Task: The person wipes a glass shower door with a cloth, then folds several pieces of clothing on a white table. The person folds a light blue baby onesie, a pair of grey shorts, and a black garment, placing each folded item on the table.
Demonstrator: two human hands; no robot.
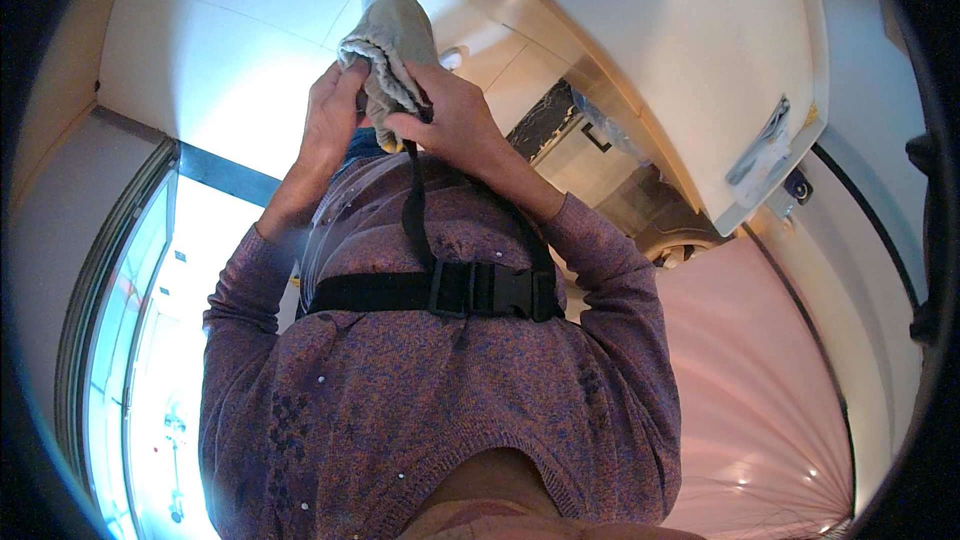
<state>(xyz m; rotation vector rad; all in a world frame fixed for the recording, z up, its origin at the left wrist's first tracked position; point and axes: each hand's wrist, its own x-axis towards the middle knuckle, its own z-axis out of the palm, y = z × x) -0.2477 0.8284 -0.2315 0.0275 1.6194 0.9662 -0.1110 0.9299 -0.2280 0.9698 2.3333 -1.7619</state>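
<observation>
In the head view, the person holds a beige cloth bundle (402, 28) in front of the waist, in the upper middle of the picture, with both arms bent and elbows out to the sides. The bare forearms leave the cuffs of a speckled purple knit sweater (420, 380) and slant inward until the two hands nearly meet. The left hand (335, 112) is closed on the bundle's left side, thumb laid on the near face; its other fingers are mostly hidden. The right hand (452, 120) grips the right side, its thumb pointing left across the lower folds and its fingers curled around the cloth. The bundle's rumpled, pale-lined edge faces the left hand, while its rounded end rises above both. A narrow black strap (414, 210) hangs from beneath the right hand to a black waist belt (370, 292) with a plastic buckle (505, 290).
</observation>
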